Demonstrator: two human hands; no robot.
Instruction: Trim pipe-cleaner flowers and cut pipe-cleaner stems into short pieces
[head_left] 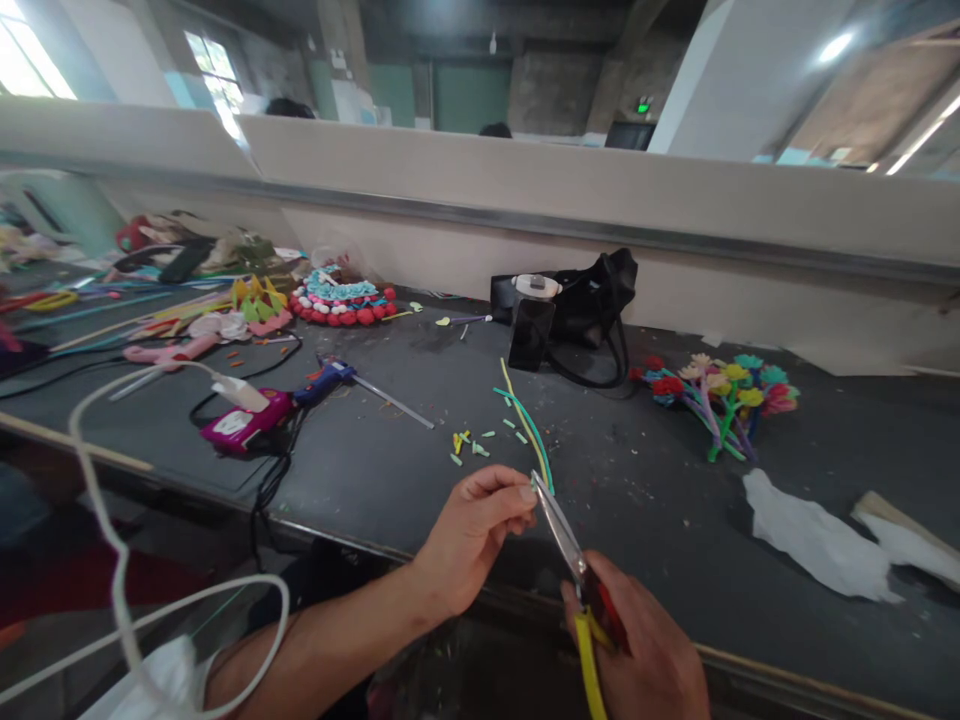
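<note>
My right hand [652, 640] is wrapped round the handles of a pair of scissors [559, 525], red and yellow at the grip. The blade tips reach up to the fingertips of my left hand [480, 525], which pinches a small pale green piece; my fingers cover most of it. Behind the blades, a yellow strip and a green strip [538, 435] lie crossed on the dark table. Left of them are several short cut pieces [480, 449] in pale green and yellow.
A purple power socket [247, 425] with a white cable and a blue glue gun [326, 380] lie at left. A black bag [592, 300] stands behind a black cup [531, 330]. Colourful pipe-cleaner flowers [720, 400] and white paper [814, 535] are at right.
</note>
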